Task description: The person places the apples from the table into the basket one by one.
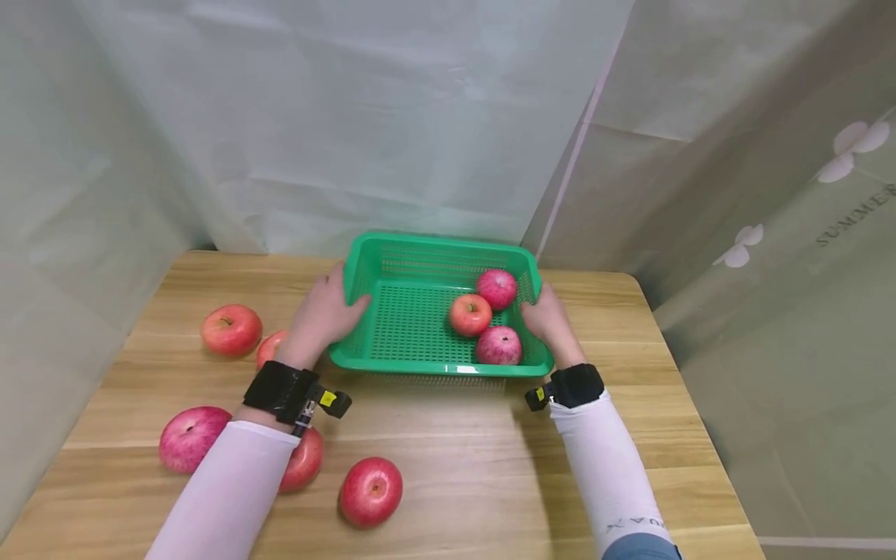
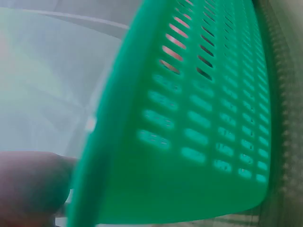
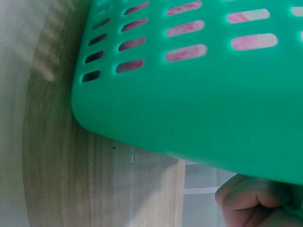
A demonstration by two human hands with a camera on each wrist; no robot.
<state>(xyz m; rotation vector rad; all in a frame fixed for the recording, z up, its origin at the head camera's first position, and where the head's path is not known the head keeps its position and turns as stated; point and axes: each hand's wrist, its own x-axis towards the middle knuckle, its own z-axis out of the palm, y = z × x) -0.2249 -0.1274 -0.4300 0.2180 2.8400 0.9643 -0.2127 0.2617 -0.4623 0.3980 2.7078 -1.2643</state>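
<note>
The left sleeve (image 1: 224, 490) is covering one part of a red apple (image 1: 306, 460); both wrist views cut off the green basket (image 2: 156, 189).

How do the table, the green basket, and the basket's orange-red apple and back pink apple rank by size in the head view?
1. Table
2. Green basket
3. Orange-red apple and back pink apple: they look about alike, so I won't rank one above the other.

Green perforated basket (image 1: 409, 319) held between left hand (image 1: 326, 313) and right hand (image 1: 549, 317)
Rectangular; three reddish apples (image 1: 470, 315) inside, nearer the right hand
</note>
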